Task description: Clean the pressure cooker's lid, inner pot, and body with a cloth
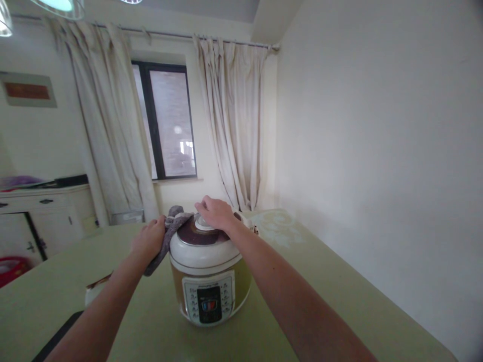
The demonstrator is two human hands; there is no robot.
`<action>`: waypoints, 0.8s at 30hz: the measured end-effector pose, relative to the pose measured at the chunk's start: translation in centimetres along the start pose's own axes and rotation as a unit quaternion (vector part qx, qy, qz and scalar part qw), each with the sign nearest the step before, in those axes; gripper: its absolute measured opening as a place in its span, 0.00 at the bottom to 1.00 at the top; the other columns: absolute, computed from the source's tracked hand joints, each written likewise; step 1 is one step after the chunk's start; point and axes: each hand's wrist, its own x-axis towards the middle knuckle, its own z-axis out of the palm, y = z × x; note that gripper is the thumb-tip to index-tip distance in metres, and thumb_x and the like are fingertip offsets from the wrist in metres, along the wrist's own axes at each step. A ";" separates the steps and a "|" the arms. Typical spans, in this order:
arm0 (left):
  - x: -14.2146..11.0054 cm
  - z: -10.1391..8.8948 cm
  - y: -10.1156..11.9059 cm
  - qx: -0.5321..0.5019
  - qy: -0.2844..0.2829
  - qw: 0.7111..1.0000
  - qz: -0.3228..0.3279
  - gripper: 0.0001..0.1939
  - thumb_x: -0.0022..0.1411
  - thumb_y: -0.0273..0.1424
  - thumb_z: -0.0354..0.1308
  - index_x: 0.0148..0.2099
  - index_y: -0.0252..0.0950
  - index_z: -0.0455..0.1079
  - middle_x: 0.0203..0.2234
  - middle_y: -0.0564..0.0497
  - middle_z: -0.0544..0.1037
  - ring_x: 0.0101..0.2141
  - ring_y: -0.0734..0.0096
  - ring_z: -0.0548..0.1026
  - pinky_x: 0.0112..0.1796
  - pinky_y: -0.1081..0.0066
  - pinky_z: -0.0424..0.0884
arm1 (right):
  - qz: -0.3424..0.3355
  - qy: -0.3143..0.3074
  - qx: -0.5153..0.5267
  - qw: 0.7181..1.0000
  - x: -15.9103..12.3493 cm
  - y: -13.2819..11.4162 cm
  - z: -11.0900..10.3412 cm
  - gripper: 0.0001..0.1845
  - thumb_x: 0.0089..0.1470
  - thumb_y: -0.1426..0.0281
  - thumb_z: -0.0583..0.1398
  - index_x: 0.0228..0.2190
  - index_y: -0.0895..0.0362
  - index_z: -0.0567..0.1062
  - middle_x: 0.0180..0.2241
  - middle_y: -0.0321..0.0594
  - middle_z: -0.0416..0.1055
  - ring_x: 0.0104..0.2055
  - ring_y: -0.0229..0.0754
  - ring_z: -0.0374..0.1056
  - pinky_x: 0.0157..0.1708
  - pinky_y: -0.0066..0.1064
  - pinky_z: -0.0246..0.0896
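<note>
An electric pressure cooker [207, 256] with a white and dark-brown lid stands upright on the green tabletop. Its control panel [210, 304] faces me. My left hand [150, 239] is closed on a grey cloth [168, 241], which is pressed against the left side of the lid and hangs down beside it. On top of the lid [188, 234], my right hand [216, 212] is wrapped over the knob, its fingers partly hidden on the far side.
Under my left forearm, a white object [94, 291] and a dark flat object [62, 332] are partly covered. The green table [320, 301] runs along the right wall. A white cabinet [56, 216] stands at left, and curtains [237, 120] flank the window [171, 120].
</note>
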 end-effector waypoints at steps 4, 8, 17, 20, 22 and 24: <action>-3.4 -1.6 1.1 0.214 -0.060 0.975 0.023 0.25 0.73 0.25 0.35 0.60 0.31 0.70 0.53 0.30 0.78 0.52 0.40 0.79 0.47 0.51 0.75 | 0.007 0.005 -0.017 1.000 -0.3 -0.5 0.0 0.26 0.72 0.49 0.47 0.48 0.51 0.76 0.48 0.47 0.82 0.51 0.55 0.78 0.46 0.41 0.66; -5.7 -3.4 2.3 0.229 -0.082 0.969 0.040 0.21 0.73 0.26 0.42 0.61 0.32 0.70 0.52 0.32 0.80 0.50 0.44 0.81 0.45 0.55 0.74 | 0.012 -0.002 -0.016 1.000 -0.2 -0.6 -0.1 0.26 0.72 0.48 0.47 0.48 0.50 0.76 0.48 0.49 0.82 0.52 0.56 0.77 0.47 0.43 0.68; -6.6 -4.9 8.4 0.173 -0.052 0.976 0.118 0.18 0.68 0.31 0.52 0.56 0.43 0.75 0.51 0.43 0.83 0.48 0.49 0.82 0.43 0.60 0.73 | 0.042 -0.065 0.137 0.988 0.0 0.2 -1.1 0.40 0.70 0.39 0.37 0.52 0.49 0.76 0.57 0.46 0.78 0.60 0.59 0.72 0.59 0.51 0.65; -3.2 -3.9 9.5 0.171 -0.067 0.979 0.091 0.16 0.70 0.35 0.49 0.51 0.40 0.76 0.48 0.40 0.84 0.47 0.45 0.83 0.43 0.57 0.74 | 0.043 -0.069 0.133 0.988 -0.3 0.2 -1.4 0.40 0.69 0.38 0.38 0.54 0.49 0.75 0.56 0.47 0.79 0.60 0.60 0.73 0.59 0.51 0.65; -0.5 -2.9 9.2 0.171 -0.079 0.979 0.074 0.18 0.69 0.34 0.49 0.52 0.39 0.77 0.48 0.37 0.84 0.48 0.42 0.83 0.44 0.55 0.75 | 0.042 -0.068 0.113 0.990 -0.3 0.0 -1.4 0.39 0.69 0.38 0.40 0.53 0.50 0.75 0.54 0.48 0.80 0.58 0.60 0.74 0.58 0.51 0.66; 2.3 -1.7 8.1 0.144 -0.089 0.984 0.058 0.20 0.67 0.34 0.49 0.55 0.40 0.77 0.49 0.35 0.84 0.49 0.40 0.83 0.45 0.52 0.76 | 0.035 -0.064 0.099 0.992 -0.3 0.0 -1.3 0.38 0.69 0.38 0.41 0.55 0.50 0.74 0.54 0.48 0.80 0.58 0.60 0.74 0.57 0.50 0.66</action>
